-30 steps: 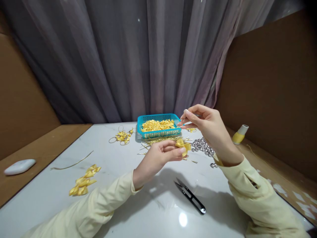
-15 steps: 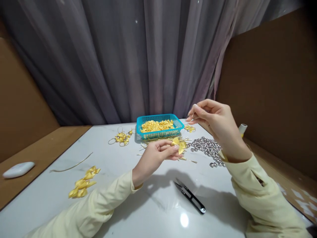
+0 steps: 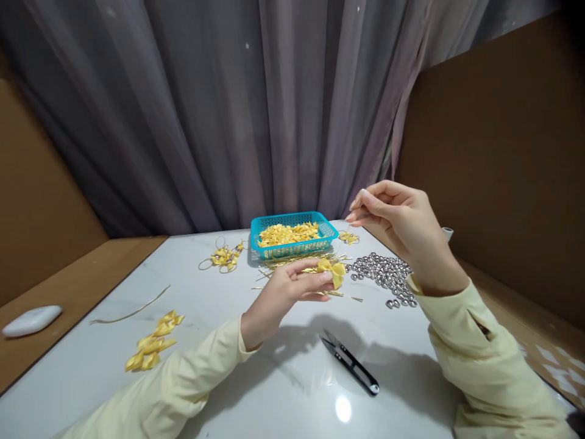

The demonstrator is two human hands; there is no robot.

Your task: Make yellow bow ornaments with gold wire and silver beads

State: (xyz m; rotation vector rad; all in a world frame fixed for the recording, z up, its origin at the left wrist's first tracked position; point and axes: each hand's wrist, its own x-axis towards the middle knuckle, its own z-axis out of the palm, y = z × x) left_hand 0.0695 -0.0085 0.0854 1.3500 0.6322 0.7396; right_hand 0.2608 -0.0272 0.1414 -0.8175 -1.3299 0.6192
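Observation:
My left hand (image 3: 283,292) pinches a small yellow ribbon bow (image 3: 333,269) just above the white table, near a scatter of thin gold strands (image 3: 292,259). Up and to the right of the bow, my right hand (image 3: 402,222) is raised, with thumb and forefinger pressed together in a pinch. What they hold is too fine to make out. Behind the bow stands a blue basket (image 3: 292,245) filled with yellow ribbon pieces. A pile of silver beads (image 3: 386,274) lies under my right wrist.
Black thread snips (image 3: 351,361) lie on the table (image 3: 292,390) in front of my hands. Yellow bows (image 3: 153,341) lie at the left, finished looped ones (image 3: 223,257) beside the basket. A white device (image 3: 31,320) sits on the brown side ledge. A curtain hangs behind.
My right hand has risen and drawn away to the right, keeping its pinch. My left hand with the bow has sunk slightly toward the table.

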